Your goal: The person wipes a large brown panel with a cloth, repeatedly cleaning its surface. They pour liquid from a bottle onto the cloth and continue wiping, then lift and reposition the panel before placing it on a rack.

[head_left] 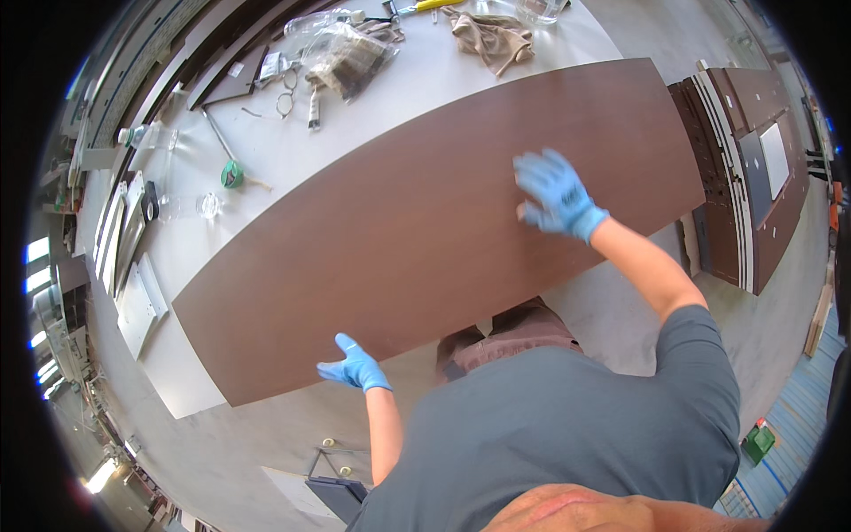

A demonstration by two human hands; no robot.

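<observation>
A long dark brown panel (425, 222) lies across the white table (310, 160) in front of me. My left hand (356, 365), in a light blue glove, is at the panel's near edge toward its left end, thumb and fingers apart. Over the right part of the panel's face is my right hand (558, 195), gloved the same way. Its fingers are stretched out and hold nothing; whether the palm touches the surface I cannot tell.
Beyond the panel lie a clear plastic bag (346, 58), a brown rag (492, 37), scissors (285, 97) and a green tape roll (232, 174). White pieces (140, 306) lie at the left. Brown boards (753, 168) are stacked at the right.
</observation>
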